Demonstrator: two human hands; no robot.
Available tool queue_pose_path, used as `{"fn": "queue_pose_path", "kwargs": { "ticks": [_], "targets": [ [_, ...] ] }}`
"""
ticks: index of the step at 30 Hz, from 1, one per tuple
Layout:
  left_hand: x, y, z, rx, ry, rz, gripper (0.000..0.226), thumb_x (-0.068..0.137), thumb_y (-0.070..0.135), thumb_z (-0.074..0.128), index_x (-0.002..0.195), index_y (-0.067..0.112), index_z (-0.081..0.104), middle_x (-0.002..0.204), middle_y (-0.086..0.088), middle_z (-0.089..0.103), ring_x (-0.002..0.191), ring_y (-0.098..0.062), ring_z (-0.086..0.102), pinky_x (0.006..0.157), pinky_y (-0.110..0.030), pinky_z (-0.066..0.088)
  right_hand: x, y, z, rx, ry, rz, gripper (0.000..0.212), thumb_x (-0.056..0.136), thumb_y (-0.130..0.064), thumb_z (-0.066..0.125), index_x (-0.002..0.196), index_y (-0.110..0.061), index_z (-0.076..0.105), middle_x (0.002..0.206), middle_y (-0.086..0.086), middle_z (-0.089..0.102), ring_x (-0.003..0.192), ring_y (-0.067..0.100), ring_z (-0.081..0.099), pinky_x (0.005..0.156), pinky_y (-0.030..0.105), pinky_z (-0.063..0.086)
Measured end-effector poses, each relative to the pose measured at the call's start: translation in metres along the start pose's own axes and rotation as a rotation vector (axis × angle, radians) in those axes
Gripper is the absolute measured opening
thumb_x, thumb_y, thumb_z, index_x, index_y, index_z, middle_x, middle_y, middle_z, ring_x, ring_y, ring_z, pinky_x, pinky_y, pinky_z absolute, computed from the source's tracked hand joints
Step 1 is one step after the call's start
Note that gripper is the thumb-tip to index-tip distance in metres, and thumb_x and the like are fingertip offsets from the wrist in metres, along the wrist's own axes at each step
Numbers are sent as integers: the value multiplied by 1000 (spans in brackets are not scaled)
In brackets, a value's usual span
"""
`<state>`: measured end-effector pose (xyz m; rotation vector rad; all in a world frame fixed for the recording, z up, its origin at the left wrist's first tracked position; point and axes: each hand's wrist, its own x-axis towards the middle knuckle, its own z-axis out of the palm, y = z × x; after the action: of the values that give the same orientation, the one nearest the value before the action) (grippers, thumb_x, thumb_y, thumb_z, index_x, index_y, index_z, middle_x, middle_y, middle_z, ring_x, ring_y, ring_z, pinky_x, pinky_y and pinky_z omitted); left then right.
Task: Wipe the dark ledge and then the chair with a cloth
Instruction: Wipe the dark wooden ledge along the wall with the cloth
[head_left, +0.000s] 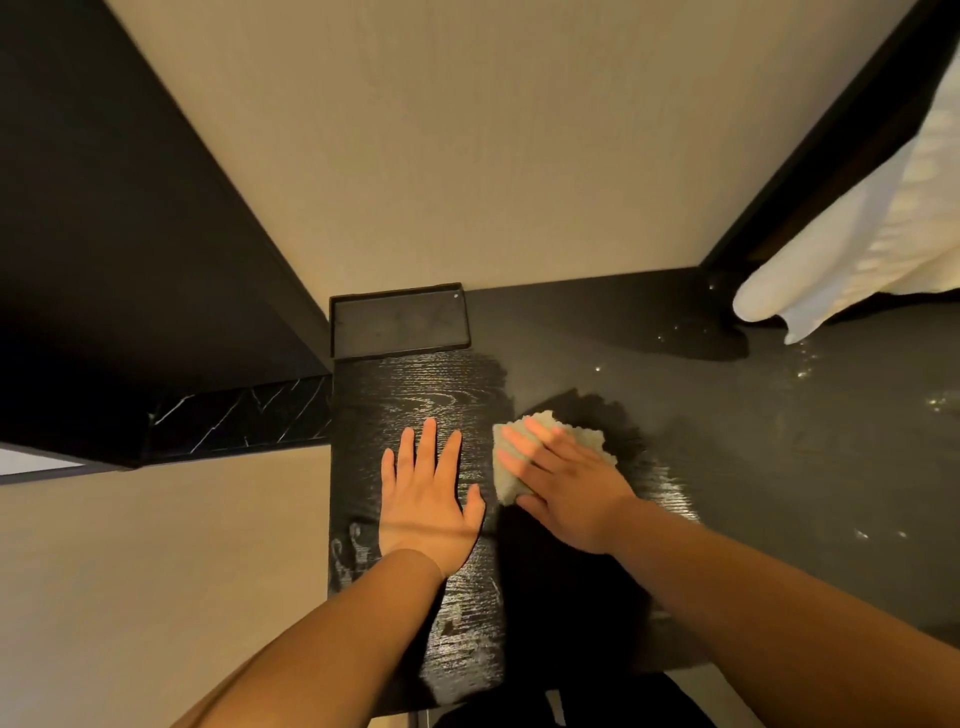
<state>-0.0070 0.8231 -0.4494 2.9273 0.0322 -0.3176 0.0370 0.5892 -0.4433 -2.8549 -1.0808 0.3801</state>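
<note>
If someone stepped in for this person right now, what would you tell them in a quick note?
Left hand: flat on the dark ledge, holding nothing.
Right hand: presses the cloth onto the ledge, fingers spread.
Done: the stretch around the hands looks darker and wiped.
Left: the duller, speckled stretch to the right, toward the white fabric, and around the black tray by the wall. Then the chair, which is not in view.
</note>
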Motion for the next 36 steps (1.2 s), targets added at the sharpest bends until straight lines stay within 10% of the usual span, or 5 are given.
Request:
{"fn": "queue_pose_path", "kwargs": {
  "ticks": [6,13,20,28,36],
  "targets": [
    [0,1,0,-11,20,1,78,93,58,37,165,30,28,176,-5,10,162,-33,4,130,-55,3,23,5,-5,27,104,495,62,104,-43,31,161,-19,25,169,7,14,155,36,9,126,51,12],
    [-2,-1,1,5,5,4,77,94,58,37,165,30,27,176,-5,7,162,-33,2,130,-55,3,7,-9,3,11,16,-3,63,105,-53,34,161,-26,27,171,2,15,158,30,9,127,47,8],
    [1,1,0,22,-1,-6,78,94,59,34,166,33,19,177,-3,2,162,-31,-3,130,-53,-2,36,28,-14,-15,29,526,71,100,-51,16,161,-16,26,168,12,19,152,41,19,123,55,21],
    [0,2,-2,11,-11,-27,80,90,58,36,165,31,26,176,-4,9,161,-32,5,130,-54,3,23,5,-1,-7,92,-54,63,98,-45,44,156,-19,41,167,8,29,153,34,26,125,52,23],
    [35,-2,-30,-85,48,12,70,95,55,37,160,27,37,172,-8,23,157,-31,19,130,-52,12,36,24,-16,-6,67,568,67,104,-45,13,163,-14,17,171,13,11,155,40,11,126,52,7]
  ]
}}
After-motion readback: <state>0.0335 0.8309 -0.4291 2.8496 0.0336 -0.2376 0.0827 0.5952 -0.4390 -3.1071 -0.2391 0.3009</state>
